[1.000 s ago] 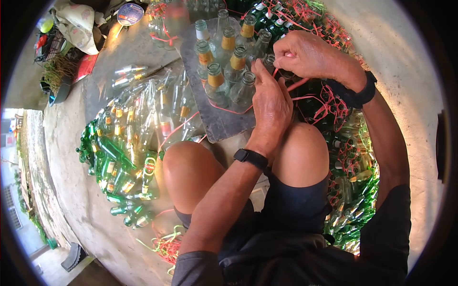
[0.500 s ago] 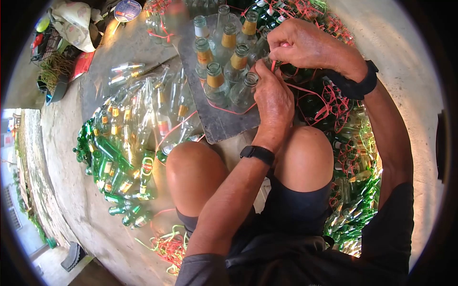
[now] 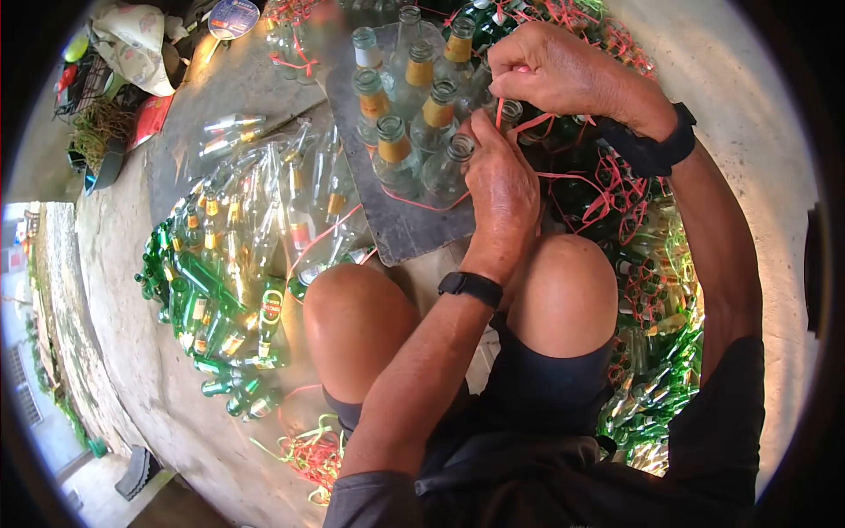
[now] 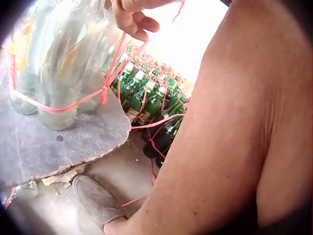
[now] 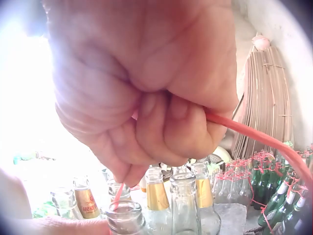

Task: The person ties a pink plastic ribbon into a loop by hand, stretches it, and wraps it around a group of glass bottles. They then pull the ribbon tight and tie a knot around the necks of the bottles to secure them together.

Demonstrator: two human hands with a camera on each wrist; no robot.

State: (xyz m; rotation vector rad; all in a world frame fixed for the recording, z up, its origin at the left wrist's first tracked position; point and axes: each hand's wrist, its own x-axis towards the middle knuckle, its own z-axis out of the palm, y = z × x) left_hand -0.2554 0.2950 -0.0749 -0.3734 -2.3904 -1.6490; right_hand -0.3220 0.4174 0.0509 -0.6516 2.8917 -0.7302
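Several clear glass bottles [image 3: 393, 154], some with gold neck labels, stand bunched upright on a dark slab [image 3: 400, 238]. Red plastic twine [image 4: 61, 108] loops around them low down, with a knot at the bunch's near corner in the left wrist view. My right hand [image 3: 568, 77] is a fist above the bunch, gripping the twine; one strand comes out beside the little-finger side in the right wrist view. Beneath it, my left hand [image 3: 503, 185] is beside the nearest bottle necks, its curled fingers [image 4: 139, 24] pinching the twine. A short stretch runs between the hands.
Loose clear and green bottles [image 3: 207, 282] lie heaped on the floor to the left. Tied green bottles [image 4: 151, 98] stand at the right, with tangled red twine [image 3: 607, 198] over them. A twine pile [image 3: 315, 458] sits near my left elbow. My knees [image 3: 563, 282] flank the slab's near edge.
My right hand has risen away from the left hand, toward the far side. The stretch of twine between them has grown longer. The left hand stays by the bottle necks.
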